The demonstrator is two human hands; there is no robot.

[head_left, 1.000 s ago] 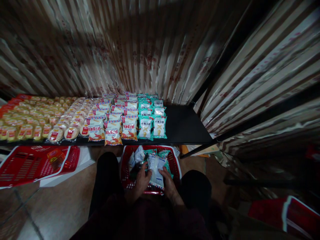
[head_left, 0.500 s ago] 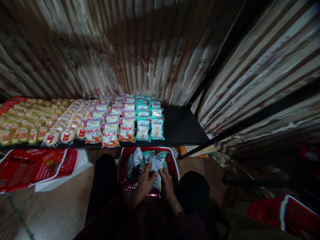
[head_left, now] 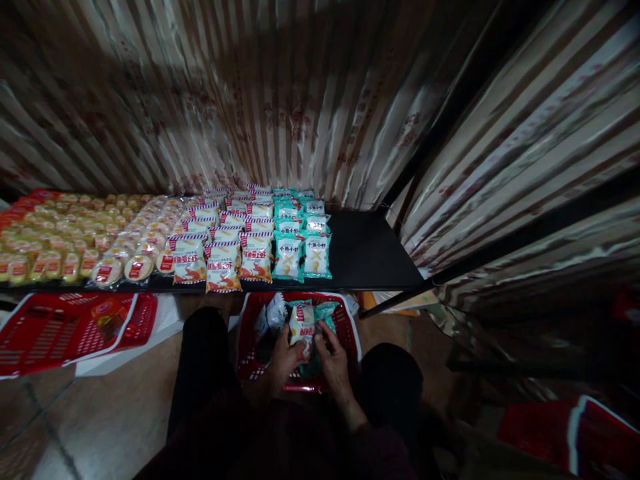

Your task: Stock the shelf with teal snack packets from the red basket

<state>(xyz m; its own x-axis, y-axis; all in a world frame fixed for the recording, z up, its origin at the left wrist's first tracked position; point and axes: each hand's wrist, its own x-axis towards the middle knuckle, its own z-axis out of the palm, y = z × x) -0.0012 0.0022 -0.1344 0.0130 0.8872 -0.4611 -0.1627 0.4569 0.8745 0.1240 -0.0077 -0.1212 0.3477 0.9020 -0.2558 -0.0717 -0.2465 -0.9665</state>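
Between my hands, over the red basket, is a white-and-orange snack bag with red lettering, its printed front facing up. My left hand grips it at the left and lower edge, thumb across the front. Against its right edge rest the bent fingers of my right hand. Other bags lie in the basket around them: a turquoise snack bag behind my right fingers and a white-and-blue snack bag at the left. The basket stands on the floor between my knees.
A low black shelf runs just beyond the basket. It carries rows of orange-white snack bags, turquoise snack bags, round wrapped cakes and yellow packets. Another red basket stands at left. Striped sheeting hangs behind.
The snack bag in my hands has turned from its pale side to its red-lettered front. My right hand's fingers have shifted up a little along its right edge.
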